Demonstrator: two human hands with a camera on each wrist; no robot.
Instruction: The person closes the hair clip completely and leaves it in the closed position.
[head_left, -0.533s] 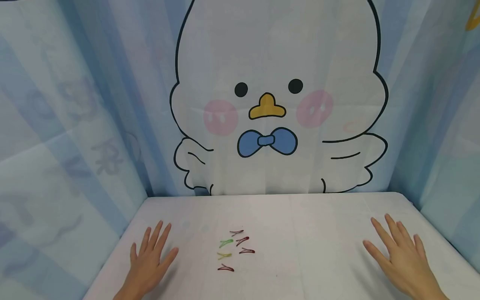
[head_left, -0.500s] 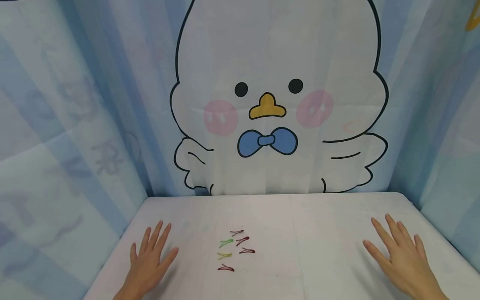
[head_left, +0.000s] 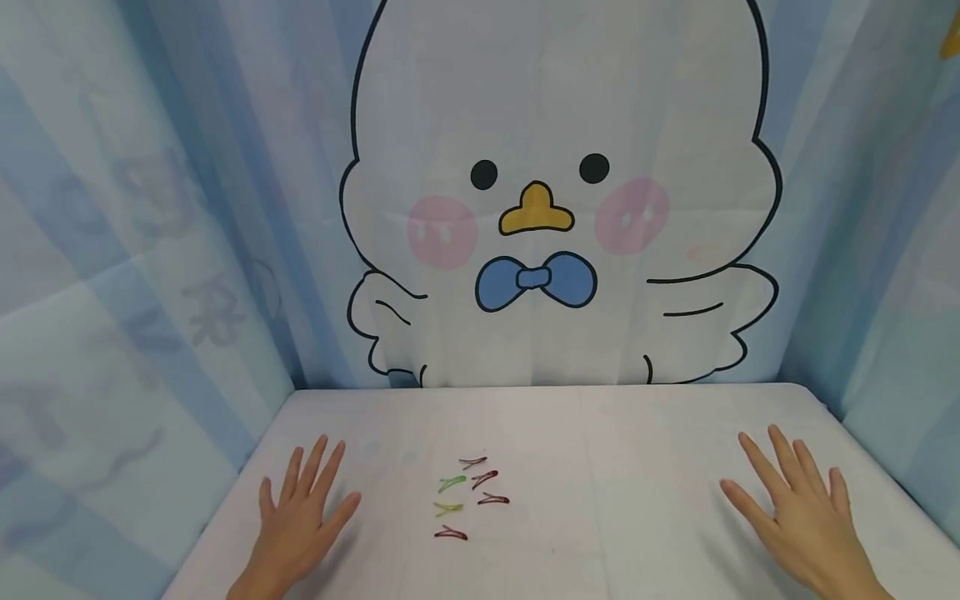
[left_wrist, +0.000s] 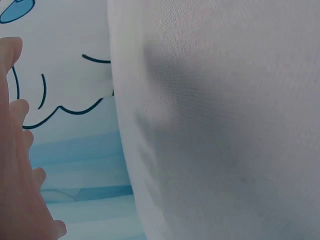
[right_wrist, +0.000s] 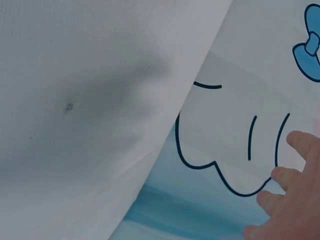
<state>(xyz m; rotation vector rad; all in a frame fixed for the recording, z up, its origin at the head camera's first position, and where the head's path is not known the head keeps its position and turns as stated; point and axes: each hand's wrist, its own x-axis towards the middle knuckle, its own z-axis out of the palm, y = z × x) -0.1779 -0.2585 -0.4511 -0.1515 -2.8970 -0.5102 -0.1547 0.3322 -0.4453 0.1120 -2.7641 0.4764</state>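
Several small V-shaped hair clips lie apart from one another on the white table, left of its middle in the head view. A green clip [head_left: 456, 480] and a yellow clip [head_left: 453, 507] are on the left of the group, with a dark red clip [head_left: 459, 535] nearest me. Dark-toned clips [head_left: 498, 500] make up the rest. My left hand [head_left: 296, 525], palm down with fingers spread, is to the left of the clips and holds nothing. Far to their right, my right hand [head_left: 806, 521] is likewise spread and bare. Both cast shadows on the cloth beneath.
The table [head_left: 637, 467] has a white cloth over it. Behind it hangs a curtain [head_left: 555, 350] printed with a white chick in a blue bow tie, and blue patterned curtains [head_left: 135, 333] close in both sides. A small dark spot [right_wrist: 69, 107] marks the cloth in the right wrist view.
The head view has shifted very slightly. Both hands keep their places with fingers spread, their thumbs only a touch further inward. The clips lie as before.
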